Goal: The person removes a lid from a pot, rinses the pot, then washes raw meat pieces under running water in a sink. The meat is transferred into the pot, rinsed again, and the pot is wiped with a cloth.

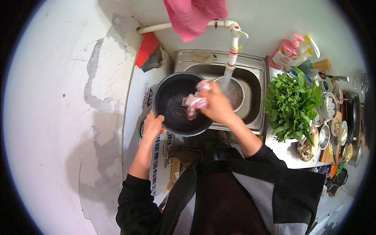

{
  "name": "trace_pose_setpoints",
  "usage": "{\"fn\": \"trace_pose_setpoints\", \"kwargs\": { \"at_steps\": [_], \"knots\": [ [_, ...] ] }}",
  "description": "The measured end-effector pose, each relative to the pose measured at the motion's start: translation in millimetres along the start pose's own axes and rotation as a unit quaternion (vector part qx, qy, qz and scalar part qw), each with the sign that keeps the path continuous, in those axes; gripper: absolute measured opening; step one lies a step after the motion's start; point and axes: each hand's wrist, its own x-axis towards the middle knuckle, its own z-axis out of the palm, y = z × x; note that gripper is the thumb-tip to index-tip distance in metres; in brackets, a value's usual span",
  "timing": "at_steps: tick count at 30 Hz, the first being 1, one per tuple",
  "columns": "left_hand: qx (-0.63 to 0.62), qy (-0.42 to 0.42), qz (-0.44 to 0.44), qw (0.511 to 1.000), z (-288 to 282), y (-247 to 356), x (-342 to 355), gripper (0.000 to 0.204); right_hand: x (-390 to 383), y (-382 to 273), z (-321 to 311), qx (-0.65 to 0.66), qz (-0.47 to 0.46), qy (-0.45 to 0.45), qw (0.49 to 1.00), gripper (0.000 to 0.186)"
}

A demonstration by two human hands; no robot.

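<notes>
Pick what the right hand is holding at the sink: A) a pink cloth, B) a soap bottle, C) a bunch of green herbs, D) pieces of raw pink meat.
D: the right hand grips pieces of raw pink meat over the black bowl, beside the running tap.

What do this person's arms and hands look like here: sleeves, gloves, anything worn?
Both hands are bare: no gloves, and no rings or watch that can be made out. The left hand and right hand come from black long sleeves pushed up toward the elbows, leaving the forearms uncovered. The sleeves look plain, without visible markings. A dark apron with grey panels covers the front of the body.
</notes>
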Motion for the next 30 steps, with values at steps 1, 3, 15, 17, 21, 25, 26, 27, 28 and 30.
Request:
{"fn": "trace_pose_setpoints", "kwargs": {
  "at_steps": [1,3,15,17,21,25,26,27,28,30],
  "knots": [
    [-0.004,-0.006,0.001,1.000,2,0,1,0.037,4,-9,8,-0.015,-0.019,-0.036,0.999,0.036],
    [-0.009,-0.012,-0.001,1.000,4,0,5,0.038,12,-16,21,-0.020,-0.022,-0.108,0.994,0.044],
    [-0.080,0.027,-0.052,0.995,-18,-11,1,0.031,9,230,78,-0.114,0.367,-0.043,0.922,0.063],
    [-0.089,0.036,-0.057,0.994,-21,-8,-2,0.030,10,265,108,-0.125,0.332,-0.108,0.929,0.077],
    [-0.085,0.046,-0.059,0.994,-23,-3,-8,0.028,19,298,180,-0.179,0.384,-0.157,0.892,0.062],
    [-0.087,0.050,-0.053,0.994,-23,-2,-10,0.028,19,304,192,-0.053,0.392,-0.097,0.913,0.042],
    [-0.087,0.047,-0.052,0.994,-23,-2,-11,0.028,18,301,187,-0.039,0.377,-0.097,0.920,0.040],
    [-0.087,0.043,-0.050,0.994,-24,-2,-11,0.028,17,296,180,-0.105,0.350,-0.129,0.922,0.039],
    [-0.083,0.041,-0.046,0.995,-24,-3,-11,0.028,17,290,172,-0.183,0.324,-0.166,0.913,0.039],
    [-0.078,0.043,-0.040,0.995,-24,-3,-13,0.028,19,276,156,-0.204,0.332,-0.127,0.912,0.037]
  ]
}}
